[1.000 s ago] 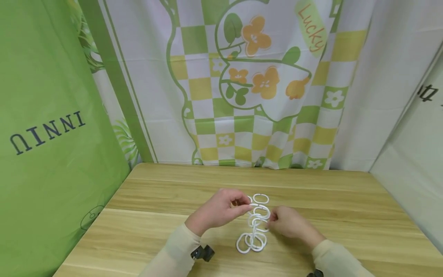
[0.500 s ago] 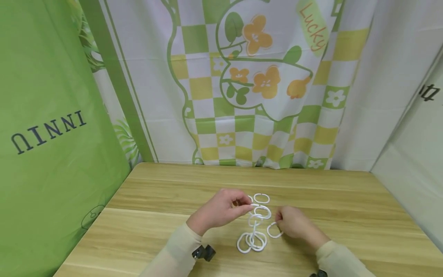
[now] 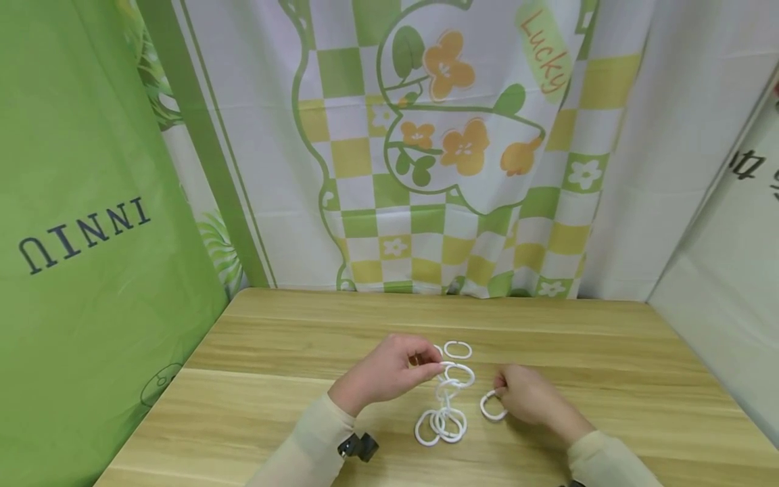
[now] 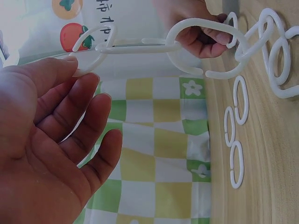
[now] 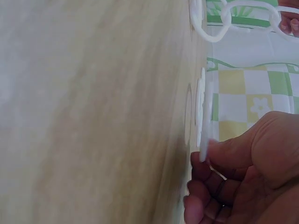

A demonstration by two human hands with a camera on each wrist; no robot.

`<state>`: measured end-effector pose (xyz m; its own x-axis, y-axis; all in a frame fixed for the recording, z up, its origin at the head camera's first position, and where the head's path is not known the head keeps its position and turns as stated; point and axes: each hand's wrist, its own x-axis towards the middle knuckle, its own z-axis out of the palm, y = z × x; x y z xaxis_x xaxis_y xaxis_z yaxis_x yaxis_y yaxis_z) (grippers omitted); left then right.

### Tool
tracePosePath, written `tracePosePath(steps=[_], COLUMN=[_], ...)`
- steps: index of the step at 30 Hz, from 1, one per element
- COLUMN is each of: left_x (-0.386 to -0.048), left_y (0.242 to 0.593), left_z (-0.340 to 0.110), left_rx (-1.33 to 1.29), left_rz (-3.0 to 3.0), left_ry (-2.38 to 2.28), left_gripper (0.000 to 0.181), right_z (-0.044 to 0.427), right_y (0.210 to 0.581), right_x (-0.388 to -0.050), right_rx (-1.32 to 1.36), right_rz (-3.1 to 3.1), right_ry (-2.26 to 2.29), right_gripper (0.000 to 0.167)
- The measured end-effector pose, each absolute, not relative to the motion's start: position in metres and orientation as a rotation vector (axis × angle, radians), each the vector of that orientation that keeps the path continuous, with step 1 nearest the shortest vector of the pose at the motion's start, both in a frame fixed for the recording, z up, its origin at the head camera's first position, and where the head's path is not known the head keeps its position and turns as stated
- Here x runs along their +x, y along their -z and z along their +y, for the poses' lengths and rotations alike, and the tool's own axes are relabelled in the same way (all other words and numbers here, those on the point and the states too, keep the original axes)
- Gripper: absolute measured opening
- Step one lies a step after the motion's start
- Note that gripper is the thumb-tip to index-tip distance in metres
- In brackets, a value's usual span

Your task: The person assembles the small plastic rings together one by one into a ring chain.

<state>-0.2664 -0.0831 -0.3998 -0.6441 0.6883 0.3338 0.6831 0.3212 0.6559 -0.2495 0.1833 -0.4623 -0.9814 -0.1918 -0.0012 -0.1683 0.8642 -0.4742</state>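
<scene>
My left hand [image 3: 389, 372] pinches the top link of a white plastic chain [image 4: 140, 49] between thumb and fingertips. From there the chain hangs down to the wooden table, where its lower links lie heaped. To the right of the chain, my right hand [image 3: 532, 398] holds a separate white C-shaped link [image 3: 483, 404] by its edge, low over the table. In the right wrist view that link [image 5: 204, 128] appears edge-on between thumb and index finger. Each visible link is an oval with a small gap.
Several loose white links [image 4: 245, 100] lie flat on the wooden table [image 3: 292, 338] beyond the chain. A patterned curtain [image 3: 395, 203] hangs along the table's back edge. Green cloth [image 3: 91, 325] stands at the left and pale cloth [image 3: 724, 284] at the right.
My right hand has moved right, drawing its link away from beside the chain. The left hand stays nearly in place with the chain's top link.
</scene>
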Motion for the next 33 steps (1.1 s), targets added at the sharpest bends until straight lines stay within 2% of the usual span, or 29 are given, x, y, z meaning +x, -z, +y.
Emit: tracePosePath(steps=[5, 10, 20, 33], left_x=[-0.267, -0.267, -0.267, -0.267], left_y=[0.402, 0.403, 0.406, 0.408], left_z=[-0.082, -0.082, -0.081, -0.077], left_rx=[1.330, 1.321, 1.290, 1.296], left_rz=[2.553, 2.539, 2.517, 2.473], left_ry=[-1.254, -1.255, -1.254, -1.280], left_gripper=[0.007, 0.006, 0.008, 0.009], right_z=[0.189, 0.195, 0.192, 0.179], right_y=[0.455, 0.440, 0.399, 0.387], right_x=[-0.248, -0.246, -0.234, -0.222], right_rx=[-0.307, -0.448, -0.485, -0.611], right_rz=[2.949, 2.919, 2.876, 2.945], right_ry=[0.901, 1.057, 1.177, 1.202], right_gripper=[0.008, 0.000, 0.005, 0.008])
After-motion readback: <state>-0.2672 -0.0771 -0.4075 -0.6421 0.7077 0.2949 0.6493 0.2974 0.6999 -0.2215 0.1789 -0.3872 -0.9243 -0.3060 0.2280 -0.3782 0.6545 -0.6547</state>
